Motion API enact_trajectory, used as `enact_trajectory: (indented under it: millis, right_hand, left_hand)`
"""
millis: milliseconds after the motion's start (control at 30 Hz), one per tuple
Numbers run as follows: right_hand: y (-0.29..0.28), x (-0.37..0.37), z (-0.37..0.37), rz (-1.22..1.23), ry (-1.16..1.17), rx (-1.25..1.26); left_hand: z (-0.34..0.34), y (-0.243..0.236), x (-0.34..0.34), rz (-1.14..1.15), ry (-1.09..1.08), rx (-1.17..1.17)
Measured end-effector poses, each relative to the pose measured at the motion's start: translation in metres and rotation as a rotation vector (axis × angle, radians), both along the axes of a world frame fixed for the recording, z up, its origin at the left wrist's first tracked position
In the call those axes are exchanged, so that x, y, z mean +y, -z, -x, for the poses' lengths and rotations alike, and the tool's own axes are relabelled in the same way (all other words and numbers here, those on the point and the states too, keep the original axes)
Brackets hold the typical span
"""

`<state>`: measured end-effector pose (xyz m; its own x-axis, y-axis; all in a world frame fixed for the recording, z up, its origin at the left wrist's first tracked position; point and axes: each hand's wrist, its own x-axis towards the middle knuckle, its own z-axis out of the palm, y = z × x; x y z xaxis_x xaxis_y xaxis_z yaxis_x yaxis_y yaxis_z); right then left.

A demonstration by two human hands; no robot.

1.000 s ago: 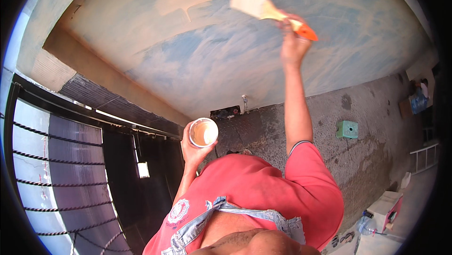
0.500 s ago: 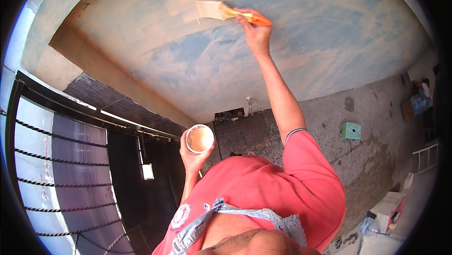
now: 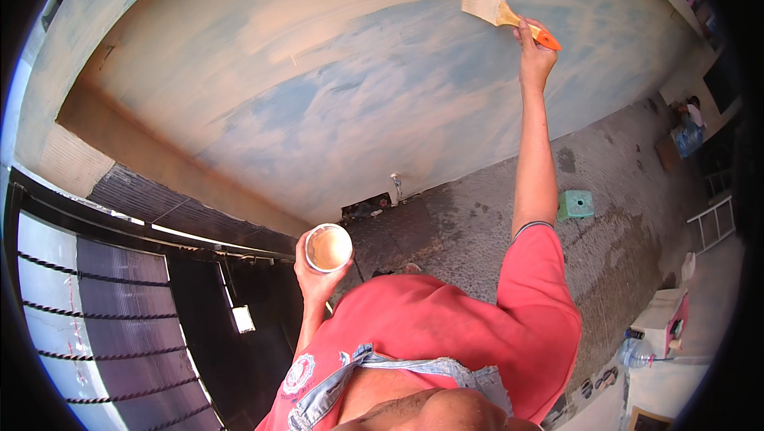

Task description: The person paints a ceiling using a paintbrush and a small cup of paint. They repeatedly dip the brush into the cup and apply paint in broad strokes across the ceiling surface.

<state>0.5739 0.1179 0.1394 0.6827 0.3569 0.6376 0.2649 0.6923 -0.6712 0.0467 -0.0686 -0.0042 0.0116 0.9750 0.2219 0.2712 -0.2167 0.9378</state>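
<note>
BRUSH & CUP: GRIP AND HANDLING NOTES

Ref. landmark: white cup (image 3: 350,249). All positions as viewed.

1. Brush (image 3: 503,12): up and well R of cup, in R hand (image 3: 538,59). Grip: thumb & fingers pinch the handle (image 3: 548,39), whose orange end sticks out past the hand. Bristles (image 3: 480,3) point L, at the wall (image 3: 366,89) above cup; exact contact can't be confirmed.
2. Cup: L hand (image 3: 315,286) curled round its side from below, rim clear, mouth facing up. Tan paint (image 3: 329,249) visible inside.

Handling (est.):
- Brush: prob. light; handle stiff, bristles soft & flexible. Hold at handle nr. the neck for control; keep fingers off bristles. Wet paint on handle = slippery.
- Cup: prob. thin-walled, light-to-mod. w/ contents. Hold round the sides, level; don't squeeze hard, as the wall may flex & spill.

Also: green stool (image 3: 585,206) on the ground, R of cup & slightly higher.
</note>
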Motion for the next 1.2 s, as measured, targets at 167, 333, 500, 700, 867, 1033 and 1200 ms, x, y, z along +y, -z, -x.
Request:
enact_trajectory:
  millis: [167, 333, 500, 700, 867, 1033, 1200]
  right_hand:
    - [0.003, -0.013, -0.034, -0.027, 0.201, -0.028]
    - [-0.001, -0.016, 0.015, -0.178, 0.143, 0.076]
    - [-0.017, 0.006, 0.122, -0.111, -0.283, 0.022]
    - [-0.041, 0.045, 0.183, -0.091, -0.453, -0.134]
    - [-0.043, 0.057, 0.127, -0.084, -0.373, -0.077]
    - [-0.037, 0.042, 0.024, -0.087, -0.237, -0.019]
    - [-0.039, 0.021, -0.058, -0.077, -0.123, -0.025]
  left_hand:
    - [-0.001, -0.004, 0.001, 0.012, 0.020, 0.004]
    - [-0.006, -0.003, -0.002, 0.018, 0.000, -0.013]
    - [-0.012, -0.007, -0.002, -0.006, -0.007, 0.031]
    - [-0.020, -0.003, 0.001, -0.027, -0.030, 0.020]
    - [-0.029, -0.003, 0.003, -0.050, -0.061, 0.015]
    - [-0.039, -0.006, 0.002, -0.028, -0.063, 0.008]
    - [-0.047, -0.005, 0.007, -0.006, -0.053, 0.039]
